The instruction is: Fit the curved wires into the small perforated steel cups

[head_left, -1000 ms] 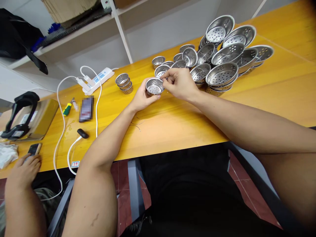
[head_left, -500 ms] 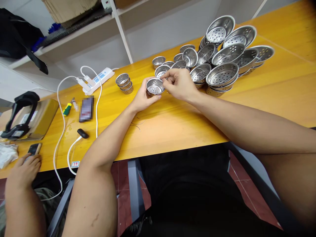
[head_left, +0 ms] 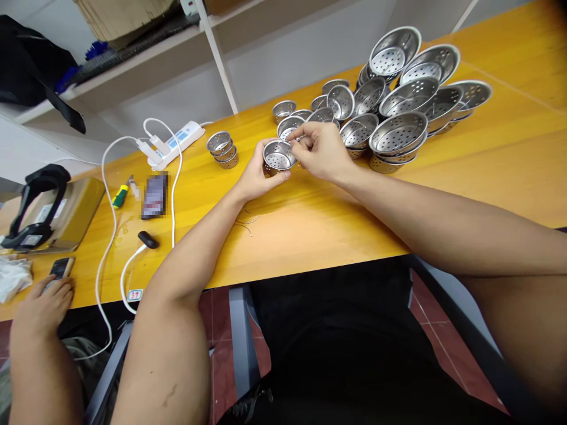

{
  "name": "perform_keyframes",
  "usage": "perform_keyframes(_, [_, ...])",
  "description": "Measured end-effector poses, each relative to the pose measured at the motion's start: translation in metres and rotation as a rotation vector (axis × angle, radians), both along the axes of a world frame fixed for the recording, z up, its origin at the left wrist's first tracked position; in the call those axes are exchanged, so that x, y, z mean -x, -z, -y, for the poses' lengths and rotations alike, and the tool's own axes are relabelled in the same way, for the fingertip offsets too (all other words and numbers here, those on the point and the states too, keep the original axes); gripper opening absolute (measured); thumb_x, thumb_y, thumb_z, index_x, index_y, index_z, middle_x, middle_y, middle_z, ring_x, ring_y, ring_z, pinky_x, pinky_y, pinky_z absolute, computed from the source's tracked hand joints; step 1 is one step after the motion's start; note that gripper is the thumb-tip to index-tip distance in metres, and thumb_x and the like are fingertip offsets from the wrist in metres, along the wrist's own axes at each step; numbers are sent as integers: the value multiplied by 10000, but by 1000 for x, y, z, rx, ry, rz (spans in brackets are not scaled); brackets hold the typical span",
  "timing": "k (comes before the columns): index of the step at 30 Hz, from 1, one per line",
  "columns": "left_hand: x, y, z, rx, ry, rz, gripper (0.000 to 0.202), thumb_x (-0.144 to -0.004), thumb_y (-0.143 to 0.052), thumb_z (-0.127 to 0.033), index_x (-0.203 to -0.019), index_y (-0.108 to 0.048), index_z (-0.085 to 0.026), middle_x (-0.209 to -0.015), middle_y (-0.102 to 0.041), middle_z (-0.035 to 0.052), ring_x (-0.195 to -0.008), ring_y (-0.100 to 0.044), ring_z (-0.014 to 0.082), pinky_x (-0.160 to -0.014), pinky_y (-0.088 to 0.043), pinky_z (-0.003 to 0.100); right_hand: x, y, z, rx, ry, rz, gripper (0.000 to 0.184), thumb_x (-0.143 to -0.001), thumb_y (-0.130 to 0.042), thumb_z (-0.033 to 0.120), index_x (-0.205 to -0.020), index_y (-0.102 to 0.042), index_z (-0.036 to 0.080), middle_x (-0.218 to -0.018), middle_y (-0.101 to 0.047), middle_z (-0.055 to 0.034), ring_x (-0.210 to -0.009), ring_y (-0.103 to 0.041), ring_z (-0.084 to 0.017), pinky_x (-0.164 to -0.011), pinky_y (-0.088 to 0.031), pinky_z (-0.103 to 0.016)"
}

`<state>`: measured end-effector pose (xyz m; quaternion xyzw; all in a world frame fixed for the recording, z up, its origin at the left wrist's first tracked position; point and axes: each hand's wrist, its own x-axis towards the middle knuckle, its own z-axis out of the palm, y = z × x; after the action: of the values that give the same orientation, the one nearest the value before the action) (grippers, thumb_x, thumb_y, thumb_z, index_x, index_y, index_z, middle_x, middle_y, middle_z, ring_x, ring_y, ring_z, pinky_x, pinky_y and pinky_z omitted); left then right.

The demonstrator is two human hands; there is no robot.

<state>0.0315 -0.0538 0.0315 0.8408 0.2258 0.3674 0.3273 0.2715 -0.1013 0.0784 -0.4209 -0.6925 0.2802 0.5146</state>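
Observation:
My left hand (head_left: 254, 177) is wrapped round a small perforated steel strainer cup (head_left: 277, 154), held just above the yellow table (head_left: 310, 224). My right hand (head_left: 322, 150) is closed in a pinch at the cup's right rim, its fingertips on a thin wire piece too small to make out clearly. Two thin wire loops (head_left: 248, 219) lie on the table below my left wrist. A short stack of finished-looking small cups (head_left: 224, 149) stands to the left of my hands.
A heap of larger and smaller steel strainer bowls (head_left: 398, 100) fills the table's back right. To the left lie a white power strip (head_left: 170, 143) with cables, a screwdriver (head_left: 120, 193), a phone (head_left: 155, 195) and a black headset (head_left: 35, 203). Another person's hand (head_left: 42, 307) rests at the lower left.
My right fingertips have shifted slightly along the cup's rim; the cup has tilted a little. Nothing else has moved.

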Motion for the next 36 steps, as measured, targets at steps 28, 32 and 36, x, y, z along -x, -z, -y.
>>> perform_keyframes(28, [1,-3,-1,13,-84,42,1021,-874,-929,-932,-1551,-592,-245,-1523,-779,136,-1400,-822,323,-1325,-643,592,-4,-22,8,128,-466,-207,682,-808,-1058,861,-915,-741,267,-587,-646,37,-462,-517,-138,-413,-391,-308])
perform_keyframes(32, [2,-3,-2,4,-65,23,1001,-897,-927,-909,-1565,-581,-248,-1538,-770,135,-1414,-810,322,-1336,-629,583,-6,-22,7,158,-474,-182,686,-809,-1060,856,-914,-742,258,-588,-665,28,-468,-558,-143,-401,-433,-298])
perform_keyframes(36, [2,-6,1,22,-55,13,1016,-887,-916,-933,-1564,-575,-255,-1536,-764,134,-1424,-804,330,-1344,-617,592,-9,-24,6,175,-480,-158,701,-776,-1070,871,-900,-744,264,-584,-680,27,-466,-579,-156,-403,-461,-311])
